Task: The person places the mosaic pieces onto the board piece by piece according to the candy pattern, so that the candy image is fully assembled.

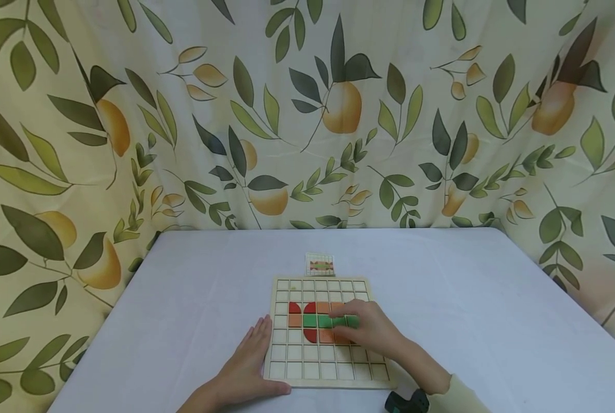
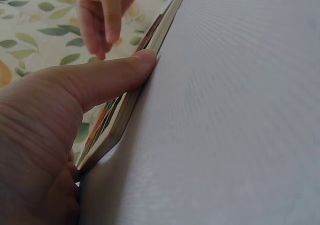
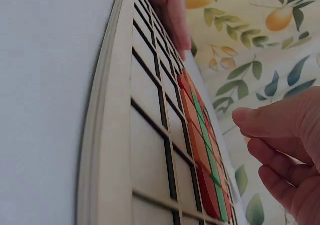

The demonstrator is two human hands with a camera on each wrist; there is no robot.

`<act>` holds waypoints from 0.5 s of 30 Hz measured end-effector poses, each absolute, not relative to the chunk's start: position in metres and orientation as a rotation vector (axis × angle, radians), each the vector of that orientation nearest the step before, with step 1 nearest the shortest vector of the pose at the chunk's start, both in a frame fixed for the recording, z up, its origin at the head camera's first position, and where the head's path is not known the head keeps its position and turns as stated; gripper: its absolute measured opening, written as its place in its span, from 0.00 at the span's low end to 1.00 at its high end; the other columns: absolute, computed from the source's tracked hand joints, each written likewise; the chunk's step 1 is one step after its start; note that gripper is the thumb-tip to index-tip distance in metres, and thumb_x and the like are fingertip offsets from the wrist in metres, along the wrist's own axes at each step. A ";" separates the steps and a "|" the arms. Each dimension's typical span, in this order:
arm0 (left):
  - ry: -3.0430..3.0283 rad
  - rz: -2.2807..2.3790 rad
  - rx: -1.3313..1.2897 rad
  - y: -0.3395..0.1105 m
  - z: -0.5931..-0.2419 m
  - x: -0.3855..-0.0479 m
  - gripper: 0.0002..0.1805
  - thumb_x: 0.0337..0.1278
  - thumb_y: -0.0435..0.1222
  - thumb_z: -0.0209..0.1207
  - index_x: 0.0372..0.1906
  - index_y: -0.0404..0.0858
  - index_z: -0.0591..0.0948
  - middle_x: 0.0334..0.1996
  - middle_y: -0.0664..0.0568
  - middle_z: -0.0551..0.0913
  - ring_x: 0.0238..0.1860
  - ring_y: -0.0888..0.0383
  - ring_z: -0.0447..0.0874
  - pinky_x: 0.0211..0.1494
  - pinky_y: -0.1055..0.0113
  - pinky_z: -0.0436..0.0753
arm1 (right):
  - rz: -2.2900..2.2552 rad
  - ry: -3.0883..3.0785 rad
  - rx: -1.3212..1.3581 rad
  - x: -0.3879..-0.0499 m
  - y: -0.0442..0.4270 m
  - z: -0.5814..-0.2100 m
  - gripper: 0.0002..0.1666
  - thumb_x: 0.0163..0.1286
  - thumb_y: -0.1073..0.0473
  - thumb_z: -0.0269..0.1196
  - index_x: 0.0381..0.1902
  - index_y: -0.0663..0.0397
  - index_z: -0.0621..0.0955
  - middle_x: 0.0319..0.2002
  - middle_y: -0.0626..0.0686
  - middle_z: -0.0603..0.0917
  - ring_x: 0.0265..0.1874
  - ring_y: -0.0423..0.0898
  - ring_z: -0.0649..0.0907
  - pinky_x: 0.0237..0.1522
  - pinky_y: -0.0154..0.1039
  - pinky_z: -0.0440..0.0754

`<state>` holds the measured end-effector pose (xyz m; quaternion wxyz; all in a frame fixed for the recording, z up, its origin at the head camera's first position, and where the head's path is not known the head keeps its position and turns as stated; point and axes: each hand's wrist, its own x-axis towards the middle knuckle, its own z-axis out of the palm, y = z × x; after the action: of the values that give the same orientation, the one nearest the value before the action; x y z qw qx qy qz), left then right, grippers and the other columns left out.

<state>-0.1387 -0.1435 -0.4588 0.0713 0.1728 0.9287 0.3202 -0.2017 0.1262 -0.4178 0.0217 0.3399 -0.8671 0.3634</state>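
A square wooden grid board [image 1: 333, 382] lies on the table. Its middle cells hold red pieces [image 1: 311, 335], orange pieces [image 1: 295, 320] and a row of green pieces [image 1: 311, 320]. My left hand [image 1: 248, 361] rests against the board's near left corner, straight fingers along the left side and thumb on the front edge [image 2: 132, 97]. Over the right part of the pattern hovers my right hand [image 1: 373, 328], its fingers loosely bent and covering some cells. In the right wrist view, no piece shows at the fingertips of this hand [image 3: 287, 150].
Behind the board stands a small pattern card [image 1: 320, 265] with a red, orange and green design. A white cloth [image 1: 209, 287] covers the table. A leaf-and-fruit curtain [image 1: 307, 172] hangs behind it. A black device [image 1: 407, 401] sits by the right wrist.
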 end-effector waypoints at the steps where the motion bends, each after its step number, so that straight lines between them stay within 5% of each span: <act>1: 2.792 0.963 0.518 -0.144 -0.459 -0.139 0.70 0.27 0.68 0.63 0.70 0.29 0.46 0.71 0.42 0.46 0.71 0.50 0.36 0.68 0.49 0.42 | 1.123 -2.686 1.050 -0.201 0.129 -0.417 0.14 0.55 0.65 0.68 0.41 0.57 0.84 0.39 0.46 0.84 0.42 0.44 0.81 0.43 0.43 0.79; 15: 2.797 0.951 0.496 -0.142 -0.460 -0.140 0.71 0.26 0.69 0.62 0.70 0.30 0.45 0.71 0.42 0.45 0.71 0.50 0.36 0.68 0.48 0.42 | 1.099 -2.688 0.952 -0.184 0.172 -0.417 0.14 0.54 0.64 0.69 0.41 0.57 0.84 0.37 0.47 0.84 0.39 0.45 0.82 0.42 0.43 0.79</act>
<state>-0.1401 -0.1421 -0.4599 0.0729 0.1652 0.9312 0.3166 -0.1838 0.1720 -0.4166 0.0428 0.3113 -0.8787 0.3595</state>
